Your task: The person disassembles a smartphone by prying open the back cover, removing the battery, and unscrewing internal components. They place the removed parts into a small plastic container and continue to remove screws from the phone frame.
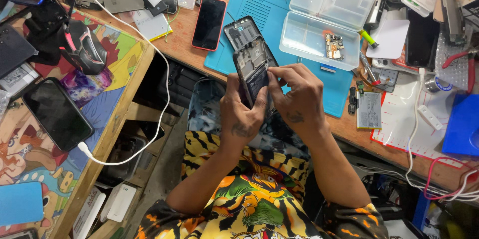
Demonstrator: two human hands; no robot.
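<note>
Holding an opened phone upright at mid-frame, above the lap and near the bench edge: left hand wrapped round its lower half, right hand closed over the right edge with fingertips pinched inside the frame. Back cover off, dark innards and a grey inner frame showing, a lighter panel at the top; finer parts too small to tell. Likely risks: a slip from that pinching grip, dropping the phone to the floor since nothing lies under it; too much push from the fingertips, bending or tearing something small inside. Just behind, a blue mat with a clear parts box and a small circuit board in it. Upper left of that, a red phone. At right, a battery. At far left, a black phone on a white cable.
</note>
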